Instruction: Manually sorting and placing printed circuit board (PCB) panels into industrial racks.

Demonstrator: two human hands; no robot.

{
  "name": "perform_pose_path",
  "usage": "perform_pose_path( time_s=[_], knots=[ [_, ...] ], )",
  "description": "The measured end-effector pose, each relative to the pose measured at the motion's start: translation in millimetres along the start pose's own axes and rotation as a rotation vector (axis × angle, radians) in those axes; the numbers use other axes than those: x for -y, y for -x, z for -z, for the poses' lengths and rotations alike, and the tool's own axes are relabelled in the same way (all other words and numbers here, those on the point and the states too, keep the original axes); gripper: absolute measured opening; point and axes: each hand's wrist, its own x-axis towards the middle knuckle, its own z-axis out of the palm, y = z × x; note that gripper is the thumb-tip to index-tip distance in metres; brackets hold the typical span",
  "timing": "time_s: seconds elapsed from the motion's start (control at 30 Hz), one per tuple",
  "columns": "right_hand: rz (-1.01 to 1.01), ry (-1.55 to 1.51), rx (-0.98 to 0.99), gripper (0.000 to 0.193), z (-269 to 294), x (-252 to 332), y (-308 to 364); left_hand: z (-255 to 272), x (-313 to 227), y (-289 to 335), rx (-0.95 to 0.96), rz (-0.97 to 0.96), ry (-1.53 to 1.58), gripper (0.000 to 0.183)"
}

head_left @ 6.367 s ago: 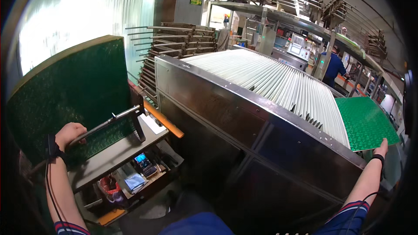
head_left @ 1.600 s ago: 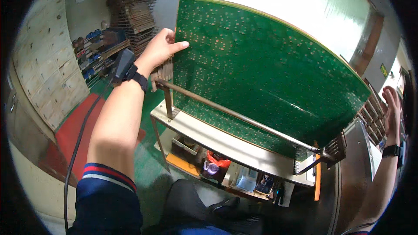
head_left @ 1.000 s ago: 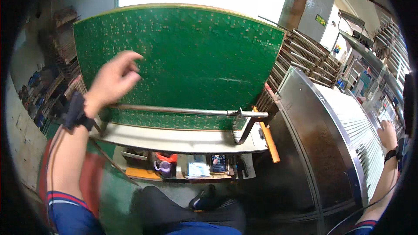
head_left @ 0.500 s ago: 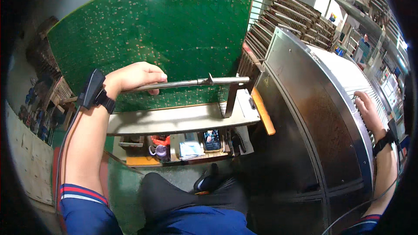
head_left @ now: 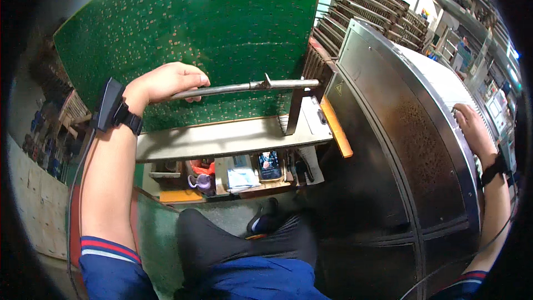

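My left hand is closed around a grey metal bar, its fingers over the top. The bar runs level in front of a large green circuit board panel, and its right part lies by a dark upright post. Far to the right, my right hand rests at the top edge of a dark metal machine, near its pale rollers. The fingers of that hand are apart and somewhat bent, with nothing seen in them.
Below the bar runs a pale ledge. Under it, an open shelf holds a purple mug, papers and a phone. An orange strip juts beside the machine. Stacked metal racks stand behind.
The whole scene has shifted slightly upward in the picture. My left hand stays on the metal bar, and my right hand stays at the machine's top edge.
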Motion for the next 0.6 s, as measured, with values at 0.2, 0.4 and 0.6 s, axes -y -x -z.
perform_pose_path(
  time_s=[0.2,0.4,0.6],
  knots=[
    [0.023,0.001,-0.016,0.032,5.6,15.3,-0.9,0.9,2.8,0.9,0.001,0.052,0.055,0.035],
    [-0.024,0.102,0.004,0.034,7.3,18.8,-1.7,-1.9,-0.4,1.1,-0.006,0.017,0.034,0.034],
    [-0.013,0.068,-0.028,0.032,9.9,17.8,9.0,-0.7,0.3,-4.2,-0.042,-0.081,-0.067,0.035]
  ],
)
